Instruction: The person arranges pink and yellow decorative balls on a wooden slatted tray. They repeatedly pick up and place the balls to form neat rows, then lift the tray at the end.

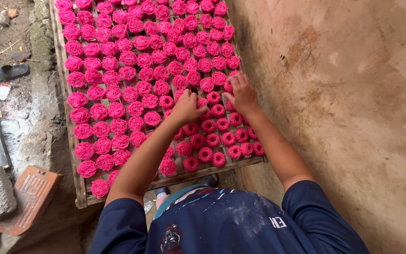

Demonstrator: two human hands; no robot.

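your left hand [187, 107] and right hand [242, 94] are both down on the pink rosettes [137, 70], near the right side of the wooden slat tray [80, 188] and a few rows up from its near edge. the tray runs lengthwise away from you, tight beside the stained plaster wall [344, 94].

left hand: knuckles up, fingers curled under onto a rosette [166, 102] in the middle rows; you cannot tell whether they pinch it or only press on it. right hand: fingers spread slightly and laid over the rosettes by the wall-side edge, tips hidden among them.

handling, as a judgement: each rosette looks like a loose coil of thin strands, very light, lacy. likely brittle if dry, soft and easy to dent if damp; the view does not settle which. surface looks rough, not slippery. take one at its outer rim from two opposite sides, lightly, or slide fingers under it flat. do not squeeze the centre. neighbours touch each other, so lift straight up.

left of the tray: rubble, a dark sandal [10, 71], a clay roof tile [27, 197].
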